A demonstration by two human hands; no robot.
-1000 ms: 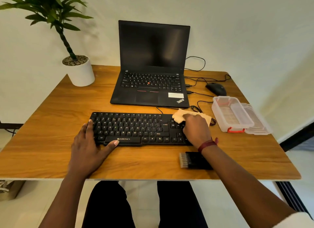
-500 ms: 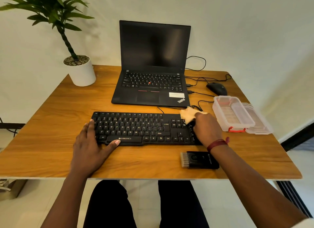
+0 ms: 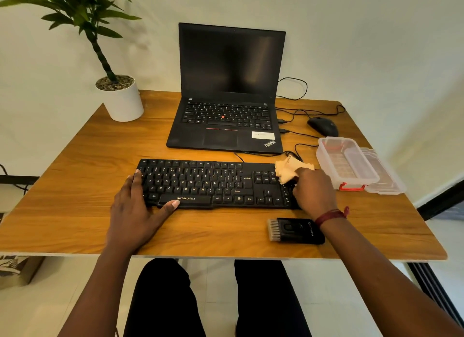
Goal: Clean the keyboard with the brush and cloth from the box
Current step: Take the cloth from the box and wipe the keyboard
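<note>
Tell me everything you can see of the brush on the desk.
The brush is a flat, black, block-shaped tool, plastic by its look, with pale tan bristles along its left end, a raised oval part on top and faint lettering near the right end. It lies flat on the wooden desk, near the front edge, in front of the right end of the keyboard, apart from it. No hand grips it; the right hand, holding the cloth, has its wrist above the brush's right corner.
</note>
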